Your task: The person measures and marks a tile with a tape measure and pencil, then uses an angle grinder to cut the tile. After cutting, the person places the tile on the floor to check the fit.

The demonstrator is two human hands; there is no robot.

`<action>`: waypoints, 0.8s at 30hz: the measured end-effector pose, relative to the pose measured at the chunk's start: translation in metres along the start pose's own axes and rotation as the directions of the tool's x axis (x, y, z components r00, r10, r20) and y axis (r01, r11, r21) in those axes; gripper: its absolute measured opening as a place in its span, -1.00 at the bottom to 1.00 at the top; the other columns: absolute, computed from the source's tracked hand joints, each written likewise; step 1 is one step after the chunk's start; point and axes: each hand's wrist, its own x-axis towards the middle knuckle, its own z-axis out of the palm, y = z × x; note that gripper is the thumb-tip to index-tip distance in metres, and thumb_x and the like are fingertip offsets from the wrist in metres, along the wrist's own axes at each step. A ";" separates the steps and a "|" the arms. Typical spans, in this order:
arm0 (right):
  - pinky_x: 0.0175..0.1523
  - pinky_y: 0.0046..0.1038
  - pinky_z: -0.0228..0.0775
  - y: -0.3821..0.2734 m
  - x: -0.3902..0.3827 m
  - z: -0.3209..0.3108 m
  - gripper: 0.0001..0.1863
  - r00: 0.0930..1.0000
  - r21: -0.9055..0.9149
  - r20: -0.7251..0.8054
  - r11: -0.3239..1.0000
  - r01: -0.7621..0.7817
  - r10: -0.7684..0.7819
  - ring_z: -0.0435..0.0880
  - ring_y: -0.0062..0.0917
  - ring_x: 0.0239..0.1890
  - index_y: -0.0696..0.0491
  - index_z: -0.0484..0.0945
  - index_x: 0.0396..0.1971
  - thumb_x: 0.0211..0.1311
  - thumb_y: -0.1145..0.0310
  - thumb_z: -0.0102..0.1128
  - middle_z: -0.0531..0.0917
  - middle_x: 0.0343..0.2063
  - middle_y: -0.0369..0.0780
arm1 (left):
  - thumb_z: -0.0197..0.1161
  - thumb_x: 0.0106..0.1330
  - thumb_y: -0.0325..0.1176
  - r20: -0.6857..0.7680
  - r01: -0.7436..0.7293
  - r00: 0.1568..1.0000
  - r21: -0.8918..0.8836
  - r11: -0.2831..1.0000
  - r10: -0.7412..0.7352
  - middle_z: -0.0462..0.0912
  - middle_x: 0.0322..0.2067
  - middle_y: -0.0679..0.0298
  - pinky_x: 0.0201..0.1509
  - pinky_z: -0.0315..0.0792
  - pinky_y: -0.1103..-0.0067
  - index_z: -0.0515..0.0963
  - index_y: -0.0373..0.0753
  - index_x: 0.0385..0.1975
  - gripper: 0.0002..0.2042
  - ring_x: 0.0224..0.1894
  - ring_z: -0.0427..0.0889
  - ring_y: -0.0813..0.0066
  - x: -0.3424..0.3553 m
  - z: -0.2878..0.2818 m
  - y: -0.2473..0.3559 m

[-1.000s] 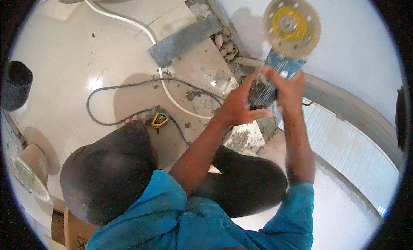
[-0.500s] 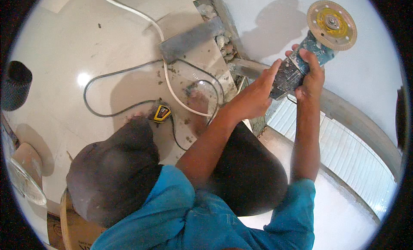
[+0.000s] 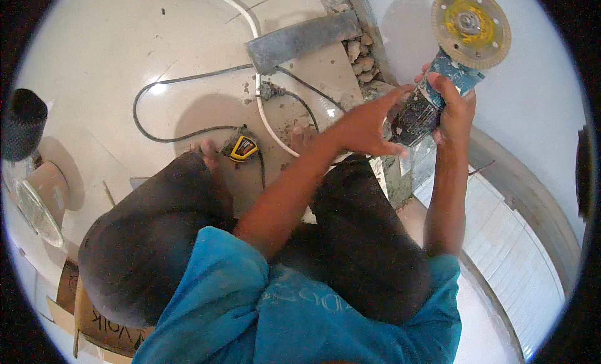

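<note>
At the upper right, my right hand (image 3: 457, 113) is closed around an angle grinder (image 3: 414, 112) with a teal and black body. A cutting disc (image 3: 476, 45) with a yellow centre faces up at its far end. My left hand (image 3: 366, 127) is spread at the grinder's back end, thumb and fingers apart; whether it touches is hard to tell. A yellow and black tape measure (image 3: 243, 148) lies by my bare feet. A dark cord (image 3: 156, 138) loops over the tiles and a white cord (image 3: 272, 129) curves across them, with a plug beside it.
A grey slab (image 3: 303, 40) lies by rubble (image 3: 366, 54) along the white wall (image 3: 523, 82). A pale grooved panel (image 3: 488, 232) runs at the right. A black mesh cylinder (image 3: 22, 123), a dusty bucket (image 3: 44, 201) and cardboard (image 3: 109, 326) are at the left.
The grinder moved up and rightward, then slightly back left. My left hand's fingers have spread at its back end. The floor has shifted within the view.
</note>
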 end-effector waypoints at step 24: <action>0.16 -0.16 0.42 0.166 -0.182 -0.272 -0.01 0.928 -0.413 -0.092 0.834 -0.366 0.362 0.62 -0.04 0.02 0.03 0.24 0.30 -0.22 0.16 0.55 0.65 -0.07 -0.01 | 0.24 0.15 -0.48 0.450 -0.282 0.634 0.892 0.353 -0.630 0.64 -0.20 -0.13 0.08 0.48 0.19 0.55 -0.30 -0.07 -0.69 -0.09 0.61 -0.17 0.111 0.010 0.060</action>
